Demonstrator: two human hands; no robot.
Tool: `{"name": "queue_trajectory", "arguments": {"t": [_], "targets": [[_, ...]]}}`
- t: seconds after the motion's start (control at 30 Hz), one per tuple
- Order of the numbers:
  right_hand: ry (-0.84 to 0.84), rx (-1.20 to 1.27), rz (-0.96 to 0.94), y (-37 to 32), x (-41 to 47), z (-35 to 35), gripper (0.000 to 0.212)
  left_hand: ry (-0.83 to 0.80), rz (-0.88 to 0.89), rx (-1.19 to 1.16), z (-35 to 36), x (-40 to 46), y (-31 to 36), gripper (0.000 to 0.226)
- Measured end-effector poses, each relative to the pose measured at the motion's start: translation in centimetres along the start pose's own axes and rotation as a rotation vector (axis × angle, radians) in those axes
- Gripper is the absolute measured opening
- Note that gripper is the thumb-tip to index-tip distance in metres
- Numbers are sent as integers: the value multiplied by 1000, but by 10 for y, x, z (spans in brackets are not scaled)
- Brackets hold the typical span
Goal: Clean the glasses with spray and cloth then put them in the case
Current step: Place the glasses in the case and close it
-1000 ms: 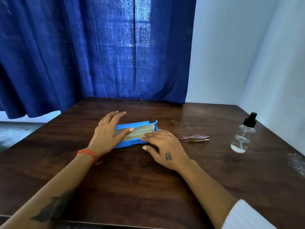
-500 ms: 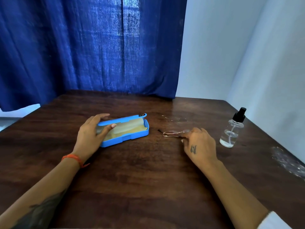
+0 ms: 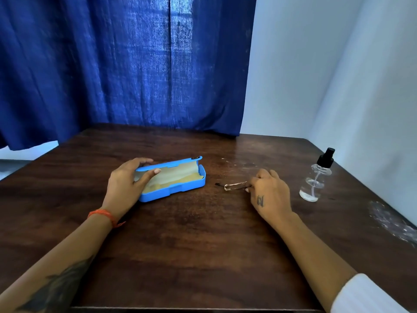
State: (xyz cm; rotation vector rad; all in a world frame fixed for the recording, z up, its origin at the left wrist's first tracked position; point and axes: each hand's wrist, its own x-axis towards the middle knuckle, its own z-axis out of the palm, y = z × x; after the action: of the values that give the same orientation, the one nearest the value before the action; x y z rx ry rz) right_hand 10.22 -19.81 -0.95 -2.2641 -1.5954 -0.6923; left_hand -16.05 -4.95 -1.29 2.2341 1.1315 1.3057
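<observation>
While the left hand (image 3: 126,184) gripped the near end of the open blue case (image 3: 178,186), thumb over its front edge, the folded glasses (image 3: 234,185) lay on the table (image 3: 191,245) between case and right hand (image 3: 269,193). Their long axis ran left to right, and the right hand pinched their right end (the closer hand by far). Its fingertips hid that end, so the hold was hard to judge. A pale cloth (image 3: 171,179) lined the case; the spray bottle (image 3: 316,179) stood further right, untouched.
</observation>
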Motion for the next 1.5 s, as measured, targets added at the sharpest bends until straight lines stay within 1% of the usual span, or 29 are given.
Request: {"name": "queue_trajectory", "arguments": {"t": [0.07,0.2,0.33,0.43,0.5,0.6,0.63,0.67,0.73,0.77,0.83,0.97,1.1,1.17,1.23,1.3,1.33,1.37,1.43,1.5], "targets": [[91,28,-47,1,-1,1,11,2,-4,3,-1,0,0,28],[280,104,-142,-8,-4,-9,6,-4,-2,3,-1,0,0,26],[376,133,-291,-37,-1,-20,6,-16,-14,-12,1,1,-1,26],[397,104,-416,-66,9,-21,8,-24,-9,-19,2,2,-3,24],[379,83,-491,-84,17,-17,10,-28,2,-22,2,2,-4,24],[352,95,-548,-106,29,-6,25,-25,11,-32,2,2,-5,23],[326,93,-556,-111,32,-3,27,-24,15,-33,2,2,-5,22],[304,91,-559,-115,34,1,26,-21,19,-33,2,1,-5,22],[256,96,-560,-120,35,7,10,-18,28,-31,3,1,-5,23],[236,110,-549,-121,35,9,8,-20,36,-27,3,1,-6,23],[221,133,-529,-123,34,13,11,-27,51,-16,4,1,-6,23],[222,174,-530,-127,32,18,8,-43,55,-8,3,1,-7,25],[126,340,-454,-124,24,15,19,-54,70,2,3,1,-8,26],[156,474,-381,-120,18,10,24,-64,84,-4,4,0,-9,29],[272,569,-304,-113,17,3,27,-92,100,-53,2,-1,-8,34],[370,566,-253,-106,22,-1,28,-119,114,-116,-1,-2,-8,37],[366,544,-248,-103,24,-1,31,-129,104,-162,-2,-3,-7,37],[314,514,-257,-102,25,0,36,-142,75,-224,-3,-3,-7,35],[136,436,-302,-102,27,6,46,-183,2,-359,-3,-3,-5,29],[-34,350,-347,-103,27,14,50,-226,-33,-423,-3,-3,-6,24]]}}
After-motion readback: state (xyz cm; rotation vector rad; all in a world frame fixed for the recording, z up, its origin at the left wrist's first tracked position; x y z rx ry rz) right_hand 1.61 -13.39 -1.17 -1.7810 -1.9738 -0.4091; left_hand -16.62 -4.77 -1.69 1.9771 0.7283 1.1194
